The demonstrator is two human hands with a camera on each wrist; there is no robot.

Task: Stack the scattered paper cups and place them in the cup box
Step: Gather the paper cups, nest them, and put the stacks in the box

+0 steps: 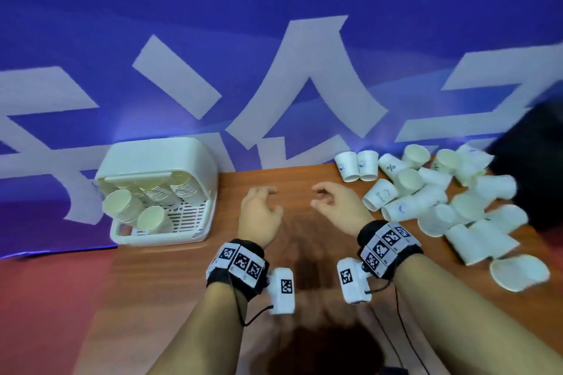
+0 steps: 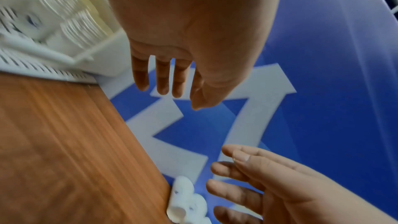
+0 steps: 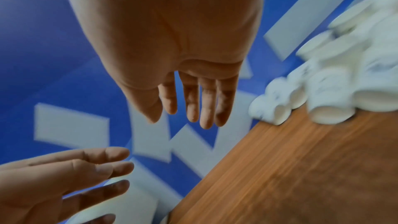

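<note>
Several white paper cups [image 1: 441,201] lie scattered in a heap at the right of the wooden table [image 1: 304,253], seen blurred in the right wrist view as paper cups [image 3: 336,91]. The white cup box [image 1: 158,189] stands at the left rear with stacks of cups [image 1: 146,204] lying in it; the left wrist view shows the cup box [image 2: 49,40] too. My left hand [image 1: 262,207] and right hand [image 1: 329,201] hover side by side over the table's middle, fingers relaxed, holding nothing. Both wrist views show my left hand [image 2: 172,81] and my right hand [image 3: 189,108] empty.
A blue banner with large white characters [image 1: 304,85] rises right behind the table. A dark object [image 1: 536,161] sits at the far right behind the cups. One flattened cup [image 1: 518,271] lies near the table's right edge. Red floor [image 1: 45,313] shows at left.
</note>
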